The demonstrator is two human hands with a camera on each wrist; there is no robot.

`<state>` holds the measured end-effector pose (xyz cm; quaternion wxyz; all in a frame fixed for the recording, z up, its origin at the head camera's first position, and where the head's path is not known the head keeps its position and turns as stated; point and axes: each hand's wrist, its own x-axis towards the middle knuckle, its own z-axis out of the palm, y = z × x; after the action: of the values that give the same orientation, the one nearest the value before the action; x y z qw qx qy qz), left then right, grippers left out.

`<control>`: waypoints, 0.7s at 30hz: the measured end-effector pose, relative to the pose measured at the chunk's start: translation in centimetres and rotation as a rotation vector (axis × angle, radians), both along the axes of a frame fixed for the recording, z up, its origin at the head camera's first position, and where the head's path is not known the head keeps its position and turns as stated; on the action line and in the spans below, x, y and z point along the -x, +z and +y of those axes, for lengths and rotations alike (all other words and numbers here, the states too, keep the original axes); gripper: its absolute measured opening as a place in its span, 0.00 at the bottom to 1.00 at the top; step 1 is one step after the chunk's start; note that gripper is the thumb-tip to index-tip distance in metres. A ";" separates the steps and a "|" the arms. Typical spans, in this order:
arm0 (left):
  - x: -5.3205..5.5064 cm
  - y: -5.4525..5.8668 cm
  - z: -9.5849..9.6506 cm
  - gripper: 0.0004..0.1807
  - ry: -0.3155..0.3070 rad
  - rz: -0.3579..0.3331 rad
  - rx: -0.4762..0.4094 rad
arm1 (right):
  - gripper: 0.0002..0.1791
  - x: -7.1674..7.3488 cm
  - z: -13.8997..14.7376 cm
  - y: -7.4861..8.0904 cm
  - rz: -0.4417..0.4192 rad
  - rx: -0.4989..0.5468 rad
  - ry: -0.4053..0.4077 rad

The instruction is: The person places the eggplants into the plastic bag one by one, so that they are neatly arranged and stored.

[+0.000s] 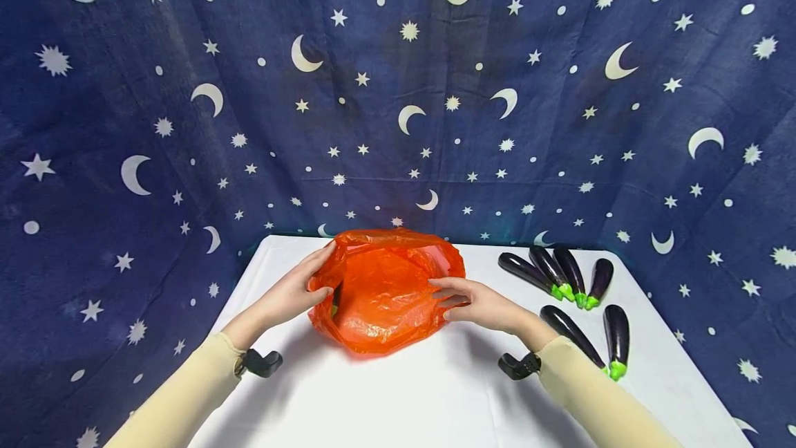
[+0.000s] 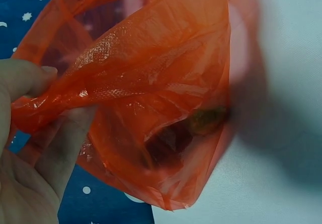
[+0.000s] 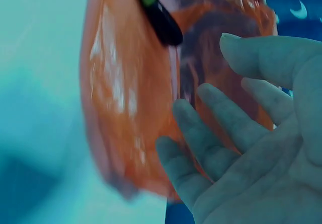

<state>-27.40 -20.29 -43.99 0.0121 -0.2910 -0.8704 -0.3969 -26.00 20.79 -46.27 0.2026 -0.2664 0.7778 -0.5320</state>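
A thin orange plastic bag (image 1: 385, 289) lies with its mouth spread on the white table. My left hand (image 1: 297, 290) pinches the bag's left rim between thumb and fingers, and the left wrist view shows the gathered plastic in that grip. Inside the bag is a dark eggplant (image 3: 163, 22) with a green cap, seen dimly through the plastic in the left wrist view. At the bag's right side is my right hand (image 1: 481, 304), its fingers spread and holding nothing. Whether its fingertips touch the plastic, I cannot tell.
Several dark purple eggplants (image 1: 569, 274) with green caps lie at the right of the white table (image 1: 385, 399). Behind and beside the table hangs a blue cloth (image 1: 373, 123) with moons and stars.
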 end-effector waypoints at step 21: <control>-0.1 0.1 0.0 0.48 -0.016 0.007 -0.003 | 0.38 -3.6 14.4 2.2 0.048 -0.087 -0.335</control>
<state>-27.30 -20.25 -43.86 0.0124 -0.2996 -0.8674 -0.3971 -22.44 35.24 -44.07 0.1038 -0.1365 0.8383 -0.5175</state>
